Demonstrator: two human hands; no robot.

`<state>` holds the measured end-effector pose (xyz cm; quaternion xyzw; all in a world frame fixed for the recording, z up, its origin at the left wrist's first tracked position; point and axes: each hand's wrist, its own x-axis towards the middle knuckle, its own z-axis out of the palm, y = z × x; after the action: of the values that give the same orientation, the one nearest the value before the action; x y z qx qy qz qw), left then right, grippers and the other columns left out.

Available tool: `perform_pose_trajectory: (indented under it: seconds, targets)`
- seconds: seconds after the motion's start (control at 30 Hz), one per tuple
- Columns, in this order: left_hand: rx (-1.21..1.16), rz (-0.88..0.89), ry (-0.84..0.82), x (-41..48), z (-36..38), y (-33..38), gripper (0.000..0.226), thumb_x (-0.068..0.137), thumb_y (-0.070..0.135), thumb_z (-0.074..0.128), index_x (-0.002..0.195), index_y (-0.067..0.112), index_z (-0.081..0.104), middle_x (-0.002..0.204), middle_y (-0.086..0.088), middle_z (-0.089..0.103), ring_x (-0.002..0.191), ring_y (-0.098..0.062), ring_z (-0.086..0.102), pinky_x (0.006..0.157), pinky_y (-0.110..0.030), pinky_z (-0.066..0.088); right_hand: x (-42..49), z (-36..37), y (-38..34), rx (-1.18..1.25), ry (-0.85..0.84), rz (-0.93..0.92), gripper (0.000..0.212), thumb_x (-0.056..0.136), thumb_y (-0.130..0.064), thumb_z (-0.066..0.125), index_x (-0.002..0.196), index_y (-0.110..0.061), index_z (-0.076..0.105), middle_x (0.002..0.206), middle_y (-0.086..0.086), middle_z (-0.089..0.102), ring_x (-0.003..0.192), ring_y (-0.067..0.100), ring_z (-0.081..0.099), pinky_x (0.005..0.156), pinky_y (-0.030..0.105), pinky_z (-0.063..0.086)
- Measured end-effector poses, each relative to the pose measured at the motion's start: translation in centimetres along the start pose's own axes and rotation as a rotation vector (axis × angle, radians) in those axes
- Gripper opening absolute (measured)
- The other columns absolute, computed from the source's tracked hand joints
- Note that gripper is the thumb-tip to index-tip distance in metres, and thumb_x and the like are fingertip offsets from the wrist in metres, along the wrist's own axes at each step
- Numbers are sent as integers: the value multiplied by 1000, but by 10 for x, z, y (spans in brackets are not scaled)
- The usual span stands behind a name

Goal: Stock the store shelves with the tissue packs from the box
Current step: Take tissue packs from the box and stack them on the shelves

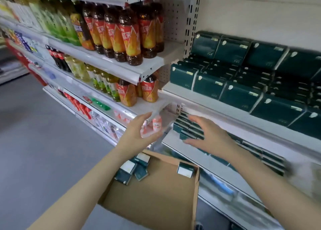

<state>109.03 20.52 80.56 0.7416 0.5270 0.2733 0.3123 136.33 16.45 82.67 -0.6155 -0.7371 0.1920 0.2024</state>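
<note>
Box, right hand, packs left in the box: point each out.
Box (152,196): head view, bare cardboard floor.
Right hand (206,136): head view, back of the hand.
Packs (128,167): head view, white face of one pack in the box.
</note>
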Motion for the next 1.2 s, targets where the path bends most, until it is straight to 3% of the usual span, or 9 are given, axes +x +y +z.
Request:
perform_pose_trajectory:
  seconds: [0.1, 0.2, 0.27, 0.4, 0.53, 0.7, 0.83, 0.97, 1.2]
  targets:
    - [-55, -199, -62, -46, 7, -33, 83, 82, 64, 70, 153, 33, 38, 148, 17, 42, 122, 15, 42, 101, -15, 36, -19, 40, 9, -52, -180, 37, 89, 81, -54, 75, 154, -29, 30, 154, -8, 40, 137, 13, 42, 109, 29, 35]
    - [-189, -403, -74, -81, 23, -50, 86, 76, 79, 64, 147, 34, 45, 144, 17, 50, 133, -5, 49, 108, -29, 40, -37, 71, 20, 17, -307, 69, 91, 82, -55, 73, 155, -29, 26, 158, -11, 33, 142, 10, 35, 114, 28, 31]
    - [-254, -480, -17, -98, 38, -52, 88, 71, 87, 60, 142, 35, 49, 138, 18, 54, 133, -9, 51, 110, -32, 41, -46, 86, 28, 58, -338, 94, 91, 81, -54, 75, 155, -28, 28, 157, -11, 36, 141, 10, 37, 114, 31, 34]
    - [-293, -598, -4, -115, 62, -48, 80, 85, 63, 65, 152, 25, 42, 151, 7, 49, 137, -15, 49, 112, -34, 40, -50, 102, 35, 86, -380, 78, 86, 81, -44, 79, 152, -25, 34, 151, -6, 44, 134, 13, 46, 107, 26, 37]
    - [-208, -636, 58, -124, 65, -44, 76, 84, 62, 68, 148, 26, 47, 147, 10, 53, 127, -8, 51, 100, -23, 39, -40, 115, 32, 148, -408, 13, 83, 81, -42, 80, 150, -28, 36, 146, -9, 48, 127, 8, 49, 96, 19, 37]
    - [-246, -724, 141, -157, 62, -54, 63, 80, 61, 69, 136, 38, 53, 132, 21, 57, 124, -3, 51, 93, -8, 37, -34, 149, 28, 283, -459, 108, 85, 80, -48, 77, 151, -29, 34, 153, -8, 42, 137, 11, 43, 110, 32, 39]
    - [-211, -854, 134, -185, 53, -73, 81, 78, 69, 65, 146, 30, 48, 141, 14, 53, 130, -8, 50, 104, -27, 40, -38, 181, 23, 390, -505, 245, 88, 74, -67, 70, 149, -40, 32, 152, -14, 41, 136, 8, 41, 103, 31, 39]
    - [-204, -896, 103, -185, 43, -103, 76, 82, 66, 66, 146, 30, 47, 141, 15, 53, 123, -6, 50, 103, -28, 41, -29, 204, 20, 384, -556, 301, 90, 75, -69, 69, 151, -39, 31, 153, -13, 40, 138, 10, 40, 108, 35, 38]
    - [-216, -805, -136, -110, 9, -183, 76, 86, 60, 67, 150, 26, 44, 148, 7, 51, 133, -15, 51, 112, -35, 42, 1, 228, 6, 379, -376, 493, 92, 70, -70, 69, 149, -32, 39, 148, -13, 47, 133, 8, 46, 99, 25, 38]
